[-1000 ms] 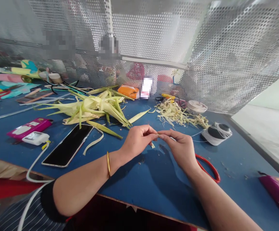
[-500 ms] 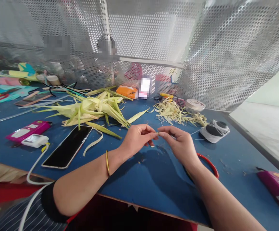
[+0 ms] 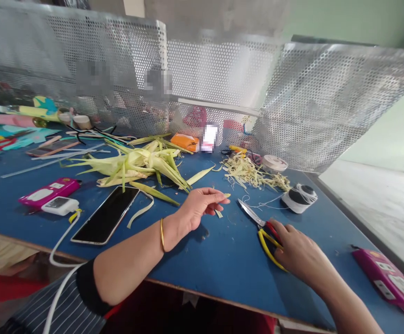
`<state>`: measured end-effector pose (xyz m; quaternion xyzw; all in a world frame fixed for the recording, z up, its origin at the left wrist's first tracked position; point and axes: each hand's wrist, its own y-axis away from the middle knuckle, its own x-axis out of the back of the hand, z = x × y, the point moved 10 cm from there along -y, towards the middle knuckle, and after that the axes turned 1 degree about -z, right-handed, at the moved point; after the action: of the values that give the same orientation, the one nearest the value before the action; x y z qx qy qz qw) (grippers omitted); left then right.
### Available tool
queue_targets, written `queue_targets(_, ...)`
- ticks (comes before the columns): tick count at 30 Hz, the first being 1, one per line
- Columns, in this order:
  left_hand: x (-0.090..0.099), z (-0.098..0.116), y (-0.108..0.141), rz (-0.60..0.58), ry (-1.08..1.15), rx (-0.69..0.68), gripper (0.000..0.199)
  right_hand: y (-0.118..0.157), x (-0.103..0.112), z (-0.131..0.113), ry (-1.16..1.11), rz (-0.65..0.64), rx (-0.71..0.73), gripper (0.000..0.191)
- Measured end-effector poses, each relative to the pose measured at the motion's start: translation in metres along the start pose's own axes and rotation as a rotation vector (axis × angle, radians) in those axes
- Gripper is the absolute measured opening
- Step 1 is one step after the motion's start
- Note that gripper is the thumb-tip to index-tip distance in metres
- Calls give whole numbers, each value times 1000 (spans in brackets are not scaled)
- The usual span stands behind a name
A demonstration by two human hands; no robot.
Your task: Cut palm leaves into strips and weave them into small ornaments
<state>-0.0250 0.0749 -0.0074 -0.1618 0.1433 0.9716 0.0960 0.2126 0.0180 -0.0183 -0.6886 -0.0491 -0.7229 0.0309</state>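
My left hand (image 3: pixel 203 206), with a gold bangle at the wrist, is closed in a pinch on a small strip of corn husk (image 3: pixel 227 195). A pale end of husk shows below its fingers. To the right, my right hand (image 3: pixel 294 246) has its fingers curled over the red handle of the scissors (image 3: pixel 253 215). Their yellow handle loop lies nearer to me, and the blades point up and left, almost closed, toward my left hand. My right fingertips are partly hidden. White thread (image 3: pixel 262 204) lies loosely just beyond the scissors.
A pile of green corn husks (image 3: pixel 135 162) lies at the back left, shredded husk (image 3: pixel 241 169) at the back right. Nearby stand a thread spool (image 3: pixel 299 198) and a tape roll (image 3: pixel 274 162). A phone (image 3: pixel 106 215) and purple devices (image 3: pixel 50 192) flank my arms. Perforated metal (image 3: pixel 215 65) borders the table.
My right hand has left the husk strip, moved right and toward me, and taken hold of the scissors. My left hand keeps its pinch. The view has tilted slightly up.
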Motion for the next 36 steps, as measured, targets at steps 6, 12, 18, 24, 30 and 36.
queue_targets(6,6,3,-2,19,58,-35,14,11,5,-2,-275,75,10,60)
queue_targets(12,6,1,-3,16,105,-25,16,37,-1,-5,-1206,55,-27,64)
queue_targets(18,2,0,-1,-36,153,-22,17,34,11,-37,-1389,82,-89,67)
queue_targets(24,-3,-1,-1,-76,197,-18,13,27,21,-66,-1123,175,-89,65)
queue_targets(30,-5,-4,-2,-68,191,-4,11,29,24,-76,-1064,238,-124,59)
queue_targets(36,-7,-5,-3,-78,166,-5,9,30,16,-73,-1072,246,-143,59)
